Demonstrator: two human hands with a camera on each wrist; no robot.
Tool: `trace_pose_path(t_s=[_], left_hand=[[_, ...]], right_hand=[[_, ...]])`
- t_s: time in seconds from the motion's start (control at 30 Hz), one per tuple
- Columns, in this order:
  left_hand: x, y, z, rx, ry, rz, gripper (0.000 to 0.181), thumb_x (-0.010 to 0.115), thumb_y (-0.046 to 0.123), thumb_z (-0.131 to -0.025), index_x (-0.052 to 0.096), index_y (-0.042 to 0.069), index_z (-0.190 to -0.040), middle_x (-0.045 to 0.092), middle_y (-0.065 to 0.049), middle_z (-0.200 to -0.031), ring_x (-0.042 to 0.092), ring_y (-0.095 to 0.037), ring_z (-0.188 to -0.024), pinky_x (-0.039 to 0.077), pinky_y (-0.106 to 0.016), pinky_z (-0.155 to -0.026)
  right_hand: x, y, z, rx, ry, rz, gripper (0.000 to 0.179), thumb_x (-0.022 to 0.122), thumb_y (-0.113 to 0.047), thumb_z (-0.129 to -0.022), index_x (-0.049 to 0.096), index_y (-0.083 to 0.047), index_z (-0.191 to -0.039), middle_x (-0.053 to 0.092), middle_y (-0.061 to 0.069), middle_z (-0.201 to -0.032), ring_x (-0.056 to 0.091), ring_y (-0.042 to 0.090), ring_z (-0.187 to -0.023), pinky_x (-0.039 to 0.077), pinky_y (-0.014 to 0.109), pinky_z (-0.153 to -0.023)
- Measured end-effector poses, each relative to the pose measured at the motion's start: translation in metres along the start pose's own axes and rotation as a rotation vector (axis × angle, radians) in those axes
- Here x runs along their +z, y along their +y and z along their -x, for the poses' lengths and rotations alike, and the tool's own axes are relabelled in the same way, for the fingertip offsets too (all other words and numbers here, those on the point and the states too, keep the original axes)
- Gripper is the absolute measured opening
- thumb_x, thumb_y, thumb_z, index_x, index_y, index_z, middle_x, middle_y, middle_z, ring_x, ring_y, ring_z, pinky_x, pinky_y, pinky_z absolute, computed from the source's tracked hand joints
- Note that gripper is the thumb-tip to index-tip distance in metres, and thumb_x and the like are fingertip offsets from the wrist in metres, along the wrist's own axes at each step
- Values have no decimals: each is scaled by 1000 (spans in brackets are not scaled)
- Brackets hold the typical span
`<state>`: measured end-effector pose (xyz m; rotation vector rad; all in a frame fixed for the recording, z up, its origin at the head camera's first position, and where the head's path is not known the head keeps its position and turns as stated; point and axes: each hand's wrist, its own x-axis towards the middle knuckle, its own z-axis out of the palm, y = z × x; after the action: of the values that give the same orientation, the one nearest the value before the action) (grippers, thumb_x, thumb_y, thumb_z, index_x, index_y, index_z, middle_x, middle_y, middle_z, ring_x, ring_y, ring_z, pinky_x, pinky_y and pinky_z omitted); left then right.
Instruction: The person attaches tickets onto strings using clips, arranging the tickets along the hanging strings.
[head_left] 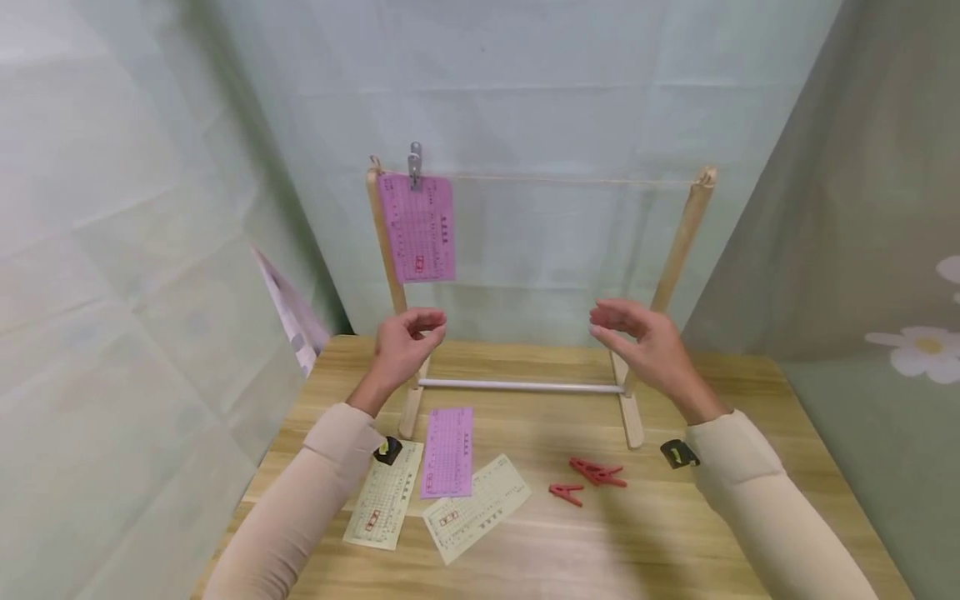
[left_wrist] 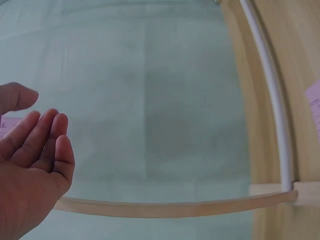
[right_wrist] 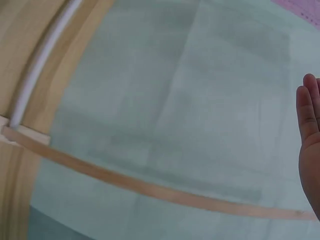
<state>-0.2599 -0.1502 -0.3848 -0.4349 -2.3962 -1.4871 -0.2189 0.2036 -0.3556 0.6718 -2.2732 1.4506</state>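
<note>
My left hand is raised by the left post of a wooden stand, holding nothing; its fingers bend loosely, thumb apart from them in the left wrist view. By the right post, my right hand faces it with relaxed fingers and nothing in its grasp. Between the posts runs a thin string. A silver metal clip fixes a pink printed slip to the string's left end, above my left hand. On the table, a second pink slip overlaps a pale yellow slip.
Another pale yellow slip lies at the left, partly beneath my left forearm in the head view. Red clothespins lie on the wooden table at front right. A white rod joins the stand's feet. Pale green cloth hangs behind.
</note>
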Motion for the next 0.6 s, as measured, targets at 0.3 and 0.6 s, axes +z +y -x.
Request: trace_pose_path(t_s=[0.3,0.6], left_hand=[[17,-18,15,-35,-57,-18,19,72,5,-90,73,-3,-107,74,-15,-102,68,-24,-90,48,-21,-72],[28,-42,31,-102,-125,-38,23,73,4,-89,72,-5,-110,74,-17,-105,69,-30,-96,51,-30,-77]], right_hand=[[-6,26,31,83,-18,39,33,70,1,-92,63,7,-123,70,22,-111,63,-3,-98,48,12,-88],[-7,48,63,204,-32,108,35,70,-13,-95,64,0,-127,71,14,-113,66,14,-102,45,10,-87]])
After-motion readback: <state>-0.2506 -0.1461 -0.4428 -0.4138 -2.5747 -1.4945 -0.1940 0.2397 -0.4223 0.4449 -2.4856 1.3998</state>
